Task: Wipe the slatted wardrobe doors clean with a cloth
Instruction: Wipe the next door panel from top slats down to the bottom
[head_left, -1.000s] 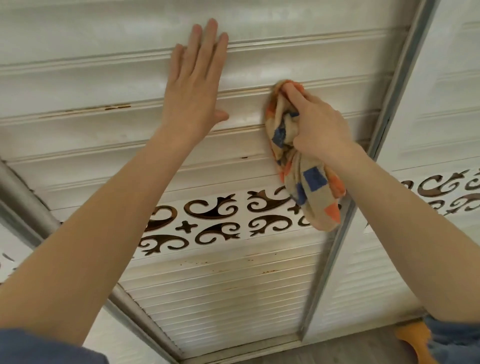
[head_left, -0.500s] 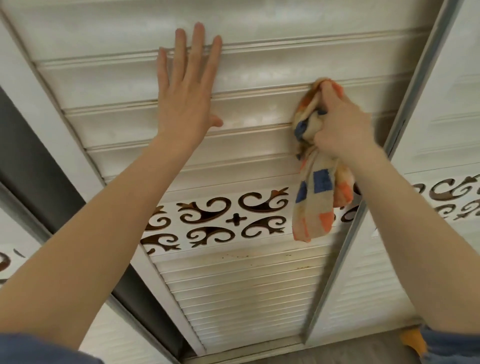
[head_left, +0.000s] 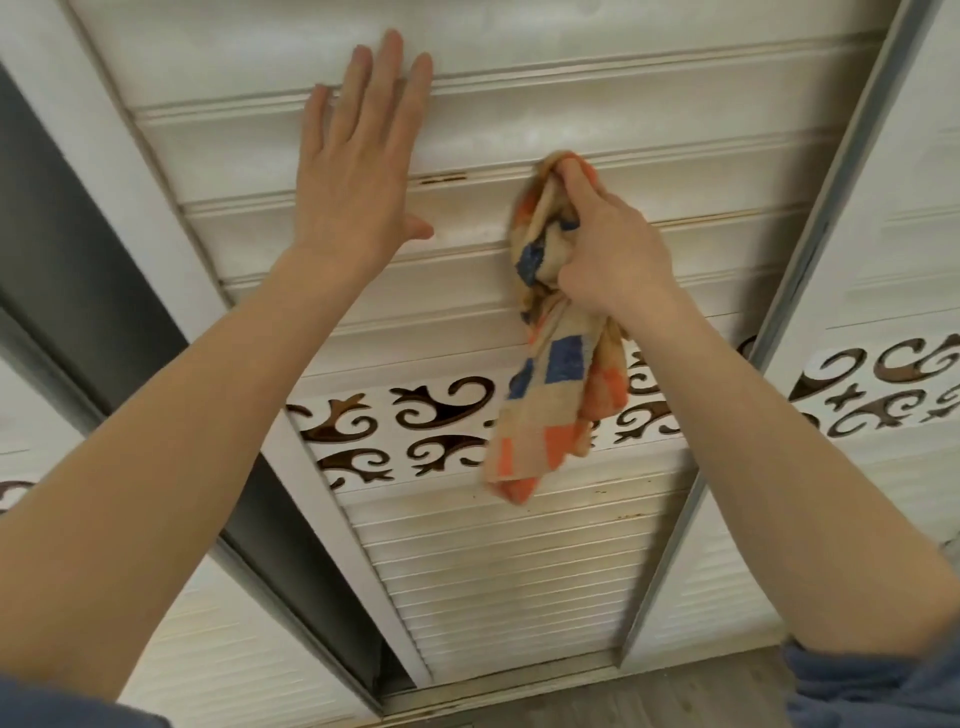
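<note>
**Cloth pushed to a slat, other hand flat on the door**

The right hand (head_left: 608, 244) is curled round a bunched checked cloth (head_left: 550, 395), beige with blue and orange squares, and pushes its top against a slat edge of the white slatted wardrobe door (head_left: 519, 571). The cloth's loose end hangs below this hand, over a band of scroll cut-outs (head_left: 415, 421). Left of it and apart, the left hand (head_left: 358, 171) lies flat on the slats, fingers straight and close together, thumb out sideways. Between the hands a brown mark (head_left: 441, 179) sits on a slat edge. Left of the left hand is a dark gap (head_left: 78, 260). Right of the right hand runs a grey rail (head_left: 810, 249), with a second door (head_left: 909, 156) beyond.
</note>
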